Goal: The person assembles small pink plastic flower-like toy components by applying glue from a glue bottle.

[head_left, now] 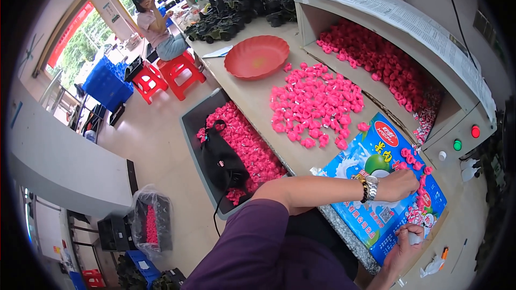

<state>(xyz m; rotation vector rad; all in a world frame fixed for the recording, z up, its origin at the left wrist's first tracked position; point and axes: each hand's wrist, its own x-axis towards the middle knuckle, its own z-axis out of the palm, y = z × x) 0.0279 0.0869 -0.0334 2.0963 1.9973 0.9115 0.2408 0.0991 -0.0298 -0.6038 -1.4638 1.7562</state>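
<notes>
My left hand (402, 185), with a watch and beaded bracelet at the wrist, reaches over a blue printed cardboard sheet (344, 212). Its fingers are bent together beside a row of small pink rosebud-shaped pieces (410, 158); whatever they pinch is hidden. Close to the sheet's near right edge, my right hand (402, 249) has its fingers curled. A small white wrap or piece (415, 238) shows at its fingertips, too small to name. Between the hands lie little pink-and-white bits (415, 215). A loose spread of pink pieces (317, 102) covers the bench beyond the sheet.
A grey open-fronted machine (309, 16) with red and green buttons holds a pink heap. Farther back is a red scalloped dish (257, 58). Below the bench edge stands a grey tub (194, 142) of pink pieces with a black bag (223, 158). A person (156, 24) sits behind.
</notes>
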